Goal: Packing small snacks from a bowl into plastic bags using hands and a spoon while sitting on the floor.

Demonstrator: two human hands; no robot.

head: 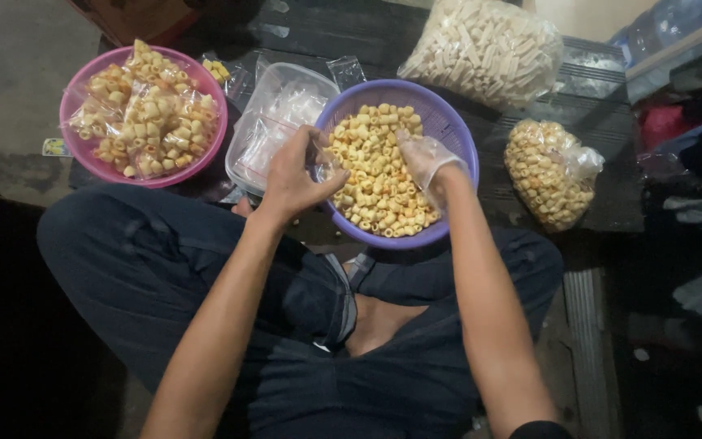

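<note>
So the person sits cross-legged on the floor with a purple basket [448, 122] of yellow ring snacks [379, 175] right in front of the knees. The left hand [298, 175] sits at the basket's left rim, fingers curled and pinching what looks like a small clear bag [321, 167] by its mouth. Hard to tell how far open the bag is, it's pretty see-through. The right hand [426, 158] wears a thin plastic glove and is down in the snacks, fingers cupped together. Can't tell whether it actually has a scoop of them.

Stuff that could go sideways, as I see it:

- The bag mouth is tiny and floppy. If the pinch slips or the opening folds shut, rings land on the lap or the floor instead of inside.
- The loose glove could snag and drag pieces over the rim.
- The basket rests near the edge of the dark boards, partly over the legs, so a hard push from the scooping hand could tip it toward the person.
- These puffs look brittle, so squeezing a handful too hard would probably crush them.

Filled little packets are piled in the pink basket [91, 158] at the left, a clear tub [247, 154] of empty bags sits between the two baskets, and two big bulk bags [485, 49] lie at the far right.
</note>
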